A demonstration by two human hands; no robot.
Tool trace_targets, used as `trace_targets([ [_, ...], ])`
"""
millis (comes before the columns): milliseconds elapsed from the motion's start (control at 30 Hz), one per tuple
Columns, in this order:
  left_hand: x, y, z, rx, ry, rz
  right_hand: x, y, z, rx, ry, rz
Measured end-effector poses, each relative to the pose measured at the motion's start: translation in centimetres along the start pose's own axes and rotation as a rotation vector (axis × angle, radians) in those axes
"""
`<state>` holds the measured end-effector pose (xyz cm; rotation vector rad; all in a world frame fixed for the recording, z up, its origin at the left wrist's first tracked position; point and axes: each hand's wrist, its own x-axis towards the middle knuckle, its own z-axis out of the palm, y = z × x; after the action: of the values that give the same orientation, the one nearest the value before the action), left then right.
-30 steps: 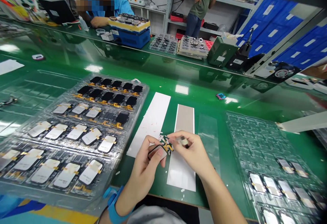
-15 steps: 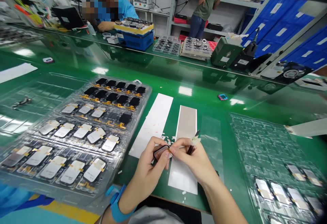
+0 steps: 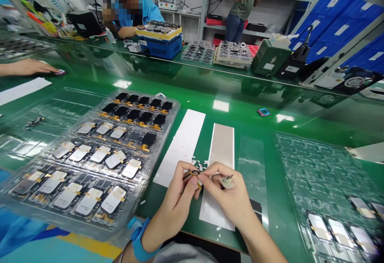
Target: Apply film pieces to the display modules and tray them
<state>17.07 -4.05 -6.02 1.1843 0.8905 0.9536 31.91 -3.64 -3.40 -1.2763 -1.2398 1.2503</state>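
Observation:
Between the fingers of my left hand [image 3: 177, 199] sits a small display module [image 3: 198, 183] with a dark edge and an orange flex strip. My right hand [image 3: 229, 195] pinches the module's near edge with thumb and index finger. A slim dark tool with a pale wrapped part [image 3: 227, 181] is tucked in the right hand's curled fingers; most of it is hidden. Under the hands lies a white strip with a beige upper part [image 3: 222, 143]. Left of it is a plain white strip [image 3: 187, 135], with small white scraps [image 3: 199, 165] between them.
A clear tray of display modules [image 3: 156, 151] stands left. Another clear tray [image 3: 312, 175], with several modules at its near end, lies right. A transparent sheet [image 3: 252, 163] is beside the strips. Another person's hand [image 3: 33, 67] reaches in at far left. A raised ledge crosses behind.
Another person's hand has come in from the left onto the small pink-edged item. My fingers have turned the module slightly, and the wrapped tool has tilted lower in my right hand.

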Motion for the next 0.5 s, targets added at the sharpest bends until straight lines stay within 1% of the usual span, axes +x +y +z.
trace_targets([
  [200, 0.03, -0.22, -0.15, 0.037, -0.008, 0.038, 0.04, -0.12, -0.14, -0.021, 0.011, -0.023],
  [367, 0.13, -0.32, -0.38, 0.080, -0.027, 0.043, 0.24, -0.40, -0.07, 0.009, 0.006, 0.036],
  [500, 0.18, 0.00, -0.42, 0.089, -0.033, 0.034, 0.39, -0.43, -0.25, 0.032, -0.014, 0.081],
])
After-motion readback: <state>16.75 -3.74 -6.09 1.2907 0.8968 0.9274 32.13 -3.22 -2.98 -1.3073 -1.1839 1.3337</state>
